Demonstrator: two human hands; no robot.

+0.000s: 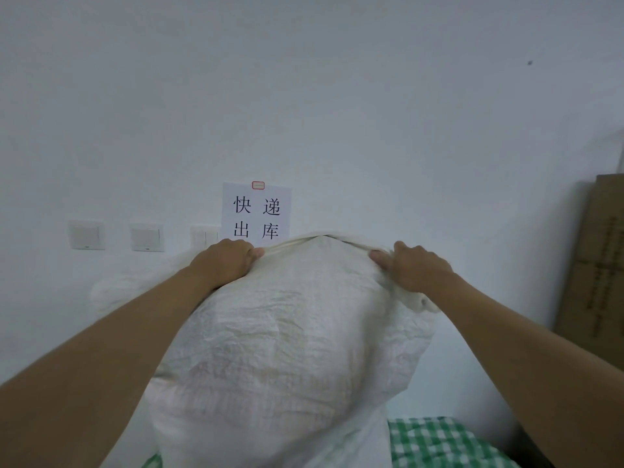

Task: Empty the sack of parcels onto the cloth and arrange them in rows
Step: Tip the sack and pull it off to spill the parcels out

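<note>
- The white woven sack (287, 349) bulges upright in the middle, over the green checked cloth (439, 440) that shows at the near right.
- The left hand (223, 261) grips the sack's top edge on the left, fingers curled over it.
- The right hand (412, 265) pinches the same edge on the right.
- On the far wall (304, 96): a paper sign (256, 211), light switches (86, 234).
- Cardboard boxes (597, 265) stand at the right.

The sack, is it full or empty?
Full: the sack bulges, lumpy and round, while both hands grip its top edge. No parcels show on the checked cloth.
</note>
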